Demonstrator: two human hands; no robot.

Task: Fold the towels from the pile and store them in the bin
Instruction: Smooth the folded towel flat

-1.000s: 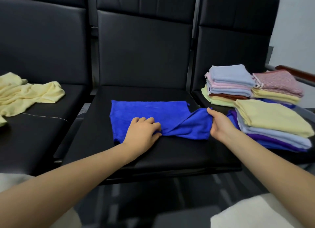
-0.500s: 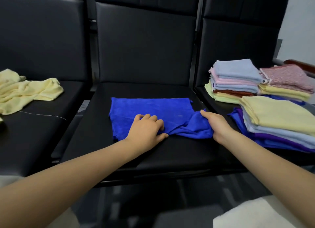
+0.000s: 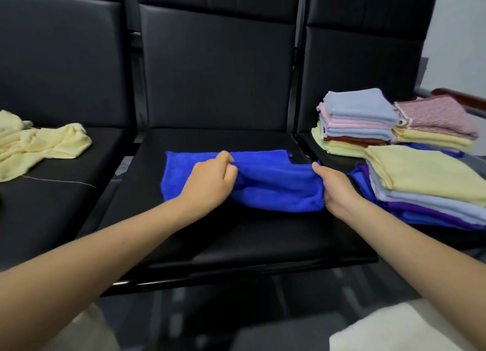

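Blue towel [image 3: 276, 185], mid-fold on the middle seat [image 3: 263, 235]: left hand [image 3: 210, 183] fingers pinching a ridge, right hand [image 3: 335, 189] gripping the right end; next, probably, fold across and flatten; no bin in view.

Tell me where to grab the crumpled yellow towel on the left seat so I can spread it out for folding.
Pinch the yellow towel at its right end, coming from the right and above. That end lies flattest and sticks out toward the middle seat, nearest the hands, while the far left is bunched and partly out of view.
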